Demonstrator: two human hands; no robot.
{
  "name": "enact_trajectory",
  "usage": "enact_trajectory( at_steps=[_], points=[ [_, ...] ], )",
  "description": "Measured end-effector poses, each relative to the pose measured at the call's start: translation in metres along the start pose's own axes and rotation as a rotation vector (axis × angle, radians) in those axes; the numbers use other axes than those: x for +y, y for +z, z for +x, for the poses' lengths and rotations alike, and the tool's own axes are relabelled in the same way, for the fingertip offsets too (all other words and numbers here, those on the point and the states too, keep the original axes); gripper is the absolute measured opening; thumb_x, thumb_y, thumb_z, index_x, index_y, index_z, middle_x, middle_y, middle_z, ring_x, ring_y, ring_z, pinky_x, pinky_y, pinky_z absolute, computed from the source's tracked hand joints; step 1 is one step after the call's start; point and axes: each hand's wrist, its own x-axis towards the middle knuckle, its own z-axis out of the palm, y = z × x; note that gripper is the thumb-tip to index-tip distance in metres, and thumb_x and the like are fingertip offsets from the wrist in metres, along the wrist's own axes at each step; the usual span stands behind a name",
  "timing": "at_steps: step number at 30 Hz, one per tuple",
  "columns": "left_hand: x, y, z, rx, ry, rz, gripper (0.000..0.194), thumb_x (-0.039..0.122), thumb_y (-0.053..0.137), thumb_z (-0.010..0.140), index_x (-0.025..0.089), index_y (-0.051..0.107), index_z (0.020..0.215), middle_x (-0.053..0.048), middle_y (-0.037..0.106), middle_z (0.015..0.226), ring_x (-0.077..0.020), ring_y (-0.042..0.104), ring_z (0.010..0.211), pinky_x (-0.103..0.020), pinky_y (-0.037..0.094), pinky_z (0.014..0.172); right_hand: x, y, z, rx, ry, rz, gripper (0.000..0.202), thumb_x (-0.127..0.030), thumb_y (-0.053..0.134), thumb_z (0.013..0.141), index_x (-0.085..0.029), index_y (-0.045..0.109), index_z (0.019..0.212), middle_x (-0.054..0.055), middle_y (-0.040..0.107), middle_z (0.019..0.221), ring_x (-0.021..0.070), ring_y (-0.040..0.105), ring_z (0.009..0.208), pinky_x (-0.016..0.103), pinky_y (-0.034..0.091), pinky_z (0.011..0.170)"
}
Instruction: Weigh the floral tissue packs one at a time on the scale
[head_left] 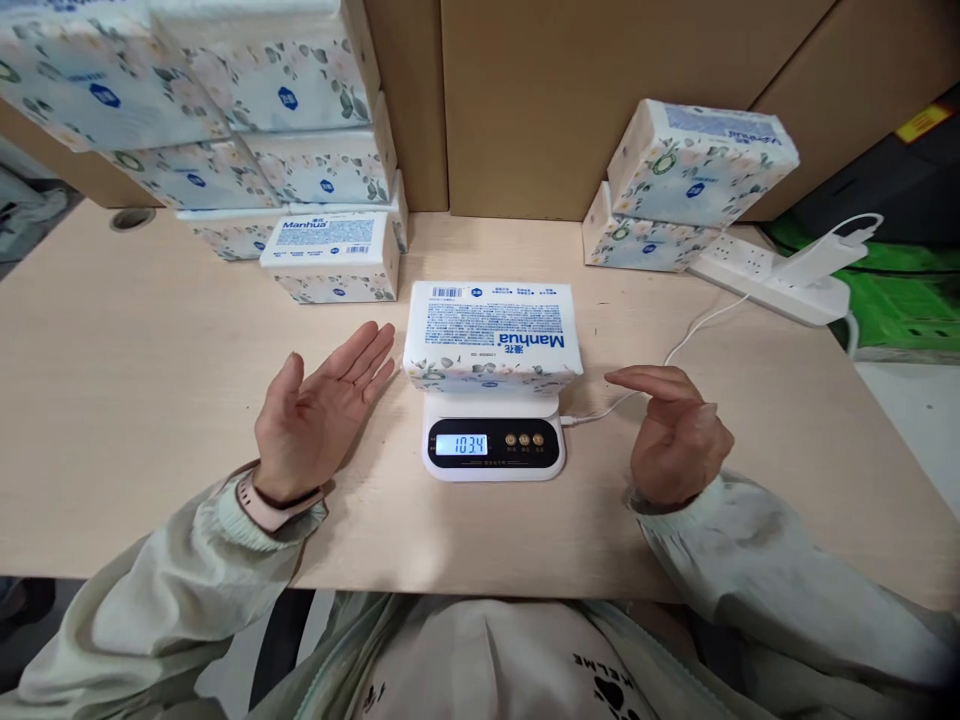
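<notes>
A pack of tissues [491,335] with blue print and a floral side lies across a white digital kitchen scale [491,475]. The lit display [461,445] reads 103.4, and part of the weighing plate is covered by the pack. Left of the pack, my left hand [319,415] is open, palm turned up, its fingertips close to the pack but apart from it. On the other side, my right hand [675,435] is held above the table with its fingers stretched toward the pack, touching nothing.
Several tissue packs [315,165] are stacked at the back left, with a single pack [330,255] in front. Two packs [697,165] stand stacked at the back right, beside a white power strip [772,280]. A white cable [705,320] runs to the scale. Cardboard [525,110] lines the back.
</notes>
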Motion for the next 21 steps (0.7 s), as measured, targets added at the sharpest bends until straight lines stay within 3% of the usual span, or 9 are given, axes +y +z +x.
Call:
enact_trajectory(
  at_steps=[5, 9, 12, 15, 18, 21],
  points=[
    [0.000, -0.001, 0.000, -0.020, 0.006, 0.005, 0.061, 0.070, 0.055, 0.104, 0.025, 0.084, 0.133, -0.004, 0.067, 0.159, -0.0315, 0.036, 0.169, -0.048, 0.028, 0.143, -0.004, -0.005, -0.001, -0.058, 0.054, -0.066, 0.055, -0.052, 0.035, 0.113, -0.042, 0.088, 0.106, 0.005, 0.083, 0.099, 0.0318, 0.078, 0.097, 0.056, 0.059, 0.085],
    [0.000, -0.002, 0.000, -0.029, 0.011, 0.005, 0.062, 0.071, 0.056, 0.103, 0.025, 0.084, 0.134, -0.005, 0.065, 0.161, -0.0325, 0.033, 0.170, -0.049, 0.027, 0.143, -0.005, -0.009, -0.001, -0.156, 0.083, -0.130, 0.057, -0.054, 0.034, 0.113, -0.036, 0.087, 0.110, 0.006, 0.084, 0.106, 0.0324, 0.077, 0.107, 0.057, 0.059, 0.092],
    [0.000, -0.002, -0.002, -0.042, 0.009, 0.010, 0.063, 0.071, 0.055, 0.104, 0.024, 0.083, 0.136, -0.005, 0.064, 0.161, -0.0332, 0.032, 0.171, -0.050, 0.026, 0.143, -0.001, -0.012, -0.001, -0.231, 0.056, -0.109, 0.054, -0.049, 0.036, 0.113, -0.031, 0.086, 0.121, 0.007, 0.084, 0.117, 0.0324, 0.076, 0.115, 0.057, 0.058, 0.099],
    [0.002, -0.003, -0.004, -0.091, 0.016, 0.044, 0.064, 0.071, 0.051, 0.106, 0.026, 0.081, 0.139, -0.002, 0.064, 0.162, -0.0333, 0.033, 0.170, -0.051, 0.023, 0.145, 0.002, -0.014, 0.000, -0.308, 0.054, -0.065, 0.050, -0.045, 0.038, 0.113, -0.034, 0.082, 0.135, 0.005, 0.083, 0.130, 0.0319, 0.073, 0.127, 0.058, 0.057, 0.108],
    [0.001, -0.004, -0.007, -0.171, 0.058, 0.118, 0.064, 0.071, 0.043, 0.110, 0.030, 0.076, 0.148, 0.002, 0.060, 0.165, -0.0315, 0.031, 0.171, -0.050, 0.014, 0.147, 0.002, -0.017, 0.001, -0.383, 0.117, -0.032, 0.050, -0.045, 0.037, 0.114, -0.036, 0.073, 0.148, 0.002, 0.076, 0.147, 0.0316, 0.067, 0.142, 0.059, 0.051, 0.123],
    [-0.003, -0.006, -0.008, -0.253, 0.112, 0.224, 0.062, 0.065, 0.038, 0.114, 0.033, 0.067, 0.158, 0.005, 0.049, 0.174, -0.0289, 0.021, 0.175, -0.048, 0.006, 0.147, -0.002, -0.015, 0.001, -0.482, 0.223, 0.003, 0.053, -0.048, 0.040, 0.114, -0.040, 0.054, 0.165, -0.003, 0.059, 0.169, 0.0309, 0.051, 0.161, 0.061, 0.037, 0.138]
  ],
)
